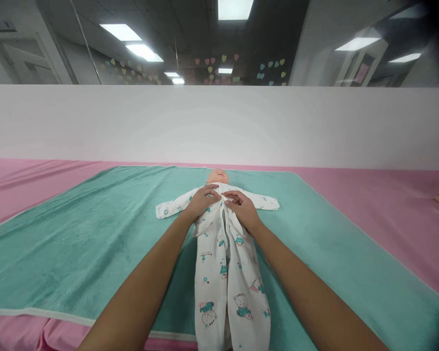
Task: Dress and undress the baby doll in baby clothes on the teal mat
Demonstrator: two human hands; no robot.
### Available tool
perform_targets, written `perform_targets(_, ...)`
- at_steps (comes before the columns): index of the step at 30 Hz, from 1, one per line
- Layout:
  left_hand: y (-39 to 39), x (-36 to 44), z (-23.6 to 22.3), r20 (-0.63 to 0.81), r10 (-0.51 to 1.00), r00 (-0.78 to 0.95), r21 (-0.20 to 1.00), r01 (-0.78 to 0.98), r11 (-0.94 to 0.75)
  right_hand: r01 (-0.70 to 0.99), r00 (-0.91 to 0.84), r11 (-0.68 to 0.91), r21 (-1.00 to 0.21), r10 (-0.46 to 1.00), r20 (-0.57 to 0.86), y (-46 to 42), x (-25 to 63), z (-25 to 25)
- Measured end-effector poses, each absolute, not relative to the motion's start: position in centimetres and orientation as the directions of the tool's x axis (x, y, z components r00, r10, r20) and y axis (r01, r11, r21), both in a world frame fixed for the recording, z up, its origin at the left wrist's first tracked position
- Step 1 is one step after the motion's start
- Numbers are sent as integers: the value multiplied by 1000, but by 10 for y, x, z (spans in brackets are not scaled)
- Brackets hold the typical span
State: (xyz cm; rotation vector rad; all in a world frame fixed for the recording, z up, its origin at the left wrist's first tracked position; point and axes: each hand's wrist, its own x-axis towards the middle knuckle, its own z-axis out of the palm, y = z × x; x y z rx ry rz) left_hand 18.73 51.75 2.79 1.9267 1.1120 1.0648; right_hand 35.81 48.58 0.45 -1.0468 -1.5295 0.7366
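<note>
Two hands (205, 198) (242, 208) partly hide the garment (241, 265), cut off below.

A plain white wall (219, 124) is running across the back. Above it, bright lights (235, 9) are glowing against a dark ceiling (190, 29), pastel hearts (210, 69) are showing in clusters, and a pale door (28, 54) is standing at the left.
</note>
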Motion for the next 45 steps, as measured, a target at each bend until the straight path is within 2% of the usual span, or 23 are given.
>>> perform_targets(4, 518, 188, 28, 332, 893, 303, 829, 358, -429, 169, 6, 411, -896, 908, 418, 490, 357, 0)
perform_targets(23, 517, 191, 30, 333, 900, 280, 828, 369, -421, 182, -55, 438, -880, 899, 436, 486, 357, 3)
perform_targets(31, 520, 185, 29, 301, 888, 348, 840, 343, -420, 182, -51, 452, -873, 891, 451, 486, 356, 5)
perform_targets(41, 517, 181, 31, 313, 863, 397, 830, 328, -452, 389, -4, 451, -803, 872, 489, 489, 357, 4)
perform_targets(45, 517, 182, 30, 307, 868, 389, 825, 346, -447, 439, 8, 503, -744, 826, 563, 492, 357, 3)
